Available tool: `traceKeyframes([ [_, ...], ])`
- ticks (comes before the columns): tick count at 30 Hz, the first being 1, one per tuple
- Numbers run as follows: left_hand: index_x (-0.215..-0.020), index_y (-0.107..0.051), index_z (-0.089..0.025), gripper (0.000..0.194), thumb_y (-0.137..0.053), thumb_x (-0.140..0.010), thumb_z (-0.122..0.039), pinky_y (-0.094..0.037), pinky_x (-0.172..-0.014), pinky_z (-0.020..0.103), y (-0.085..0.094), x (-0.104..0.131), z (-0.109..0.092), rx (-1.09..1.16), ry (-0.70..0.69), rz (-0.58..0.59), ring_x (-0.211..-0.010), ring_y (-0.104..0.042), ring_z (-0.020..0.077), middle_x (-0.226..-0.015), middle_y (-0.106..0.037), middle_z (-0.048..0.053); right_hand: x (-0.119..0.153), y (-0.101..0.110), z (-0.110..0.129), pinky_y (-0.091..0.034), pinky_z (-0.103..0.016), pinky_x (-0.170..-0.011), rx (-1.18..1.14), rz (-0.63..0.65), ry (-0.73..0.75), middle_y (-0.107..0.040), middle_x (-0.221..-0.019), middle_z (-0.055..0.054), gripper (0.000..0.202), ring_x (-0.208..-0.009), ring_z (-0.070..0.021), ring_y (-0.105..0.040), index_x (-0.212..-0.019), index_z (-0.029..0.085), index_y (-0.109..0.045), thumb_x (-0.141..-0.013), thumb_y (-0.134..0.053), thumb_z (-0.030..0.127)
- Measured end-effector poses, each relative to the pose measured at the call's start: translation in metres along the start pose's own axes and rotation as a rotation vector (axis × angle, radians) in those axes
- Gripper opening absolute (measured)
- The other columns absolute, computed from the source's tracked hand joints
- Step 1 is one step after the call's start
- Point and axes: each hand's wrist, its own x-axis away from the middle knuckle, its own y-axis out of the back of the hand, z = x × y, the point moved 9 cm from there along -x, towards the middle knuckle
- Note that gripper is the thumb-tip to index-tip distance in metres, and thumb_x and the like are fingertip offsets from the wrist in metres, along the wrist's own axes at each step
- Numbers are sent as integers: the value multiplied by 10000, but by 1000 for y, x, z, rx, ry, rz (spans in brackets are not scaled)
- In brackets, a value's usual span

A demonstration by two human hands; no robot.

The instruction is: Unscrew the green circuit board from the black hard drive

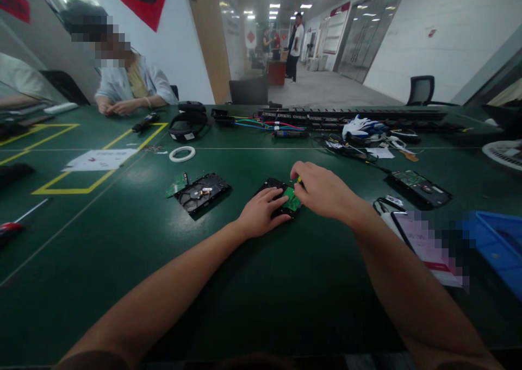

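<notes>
A black hard drive with a green circuit board (292,199) lies on the green table, partly under both hands. My left hand (263,211) rests on it with the fingers spread across its near left part. Over the board's right edge, my right hand (318,188) is closed around a small yellow and black tool (300,181), of which only a bit shows. Left of the hands sits an opened black drive (203,194), with a loose green board (176,186) beside it. Another drive (422,188) is at the right.
A white tape ring (182,154), cables (265,124), gloves (364,127) and black rails stand farther back. A phone-like device (426,242) and a blue bin (499,245) are at the right. A red screwdriver (11,227) lies left. A person (136,82) sits across the table.
</notes>
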Motion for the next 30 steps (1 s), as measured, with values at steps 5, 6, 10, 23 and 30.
traceKeyframes([
  [5, -1478, -589, -231, 607, -604, -1000, -605, -401, -1231, 562, 0, 0, 0, -10, -13, -4, -1464, -480, 341, -1548, -539, 130, -2, 5, -1, -394, -348, -655, 90, -20, -69, -743, -1038, -111, 186, -866, -279, -697, -1122, 195, -612, -999, -589, 333],
  [6, -1474, -592, -231, 602, -608, -999, -600, -403, -1230, 561, 0, 0, 0, -8, -11, -6, -1463, -481, 341, -1548, -539, 130, -2, 5, -2, -380, -346, -636, 107, -19, -85, -748, -1006, -110, 203, -849, -286, -699, -1111, 196, -616, -1006, -590, 367],
  [10, -1473, -593, -238, 599, -627, -992, -592, -413, -1223, 564, 0, 0, 1, -2, -7, -10, -1462, -481, 344, -1549, -540, 128, -2, 4, -4, -379, -345, -627, 119, -9, -97, -753, -984, -117, 229, -840, -293, -703, -1083, 194, -624, -1018, -577, 408],
  [23, -1505, -562, -265, 613, -620, -993, -597, -407, -1219, 587, -2, 0, 1, 11, -1, 13, -1468, -472, 344, -1560, -529, 116, 1, 1, 0, -460, -356, -744, -5, 37, -31, -730, -1100, -117, 239, -924, -270, -689, -1184, 192, -585, -974, -586, 306],
  [30, -1472, -597, -226, 611, -624, -990, -601, -405, -1229, 556, 0, 0, 0, -1, 6, 7, -1464, -477, 343, -1541, -542, 140, 0, 1, 0, -451, -350, -754, 0, 42, -6, -733, -1093, -117, 171, -936, -262, -687, -1110, 190, -611, -944, -588, 225],
])
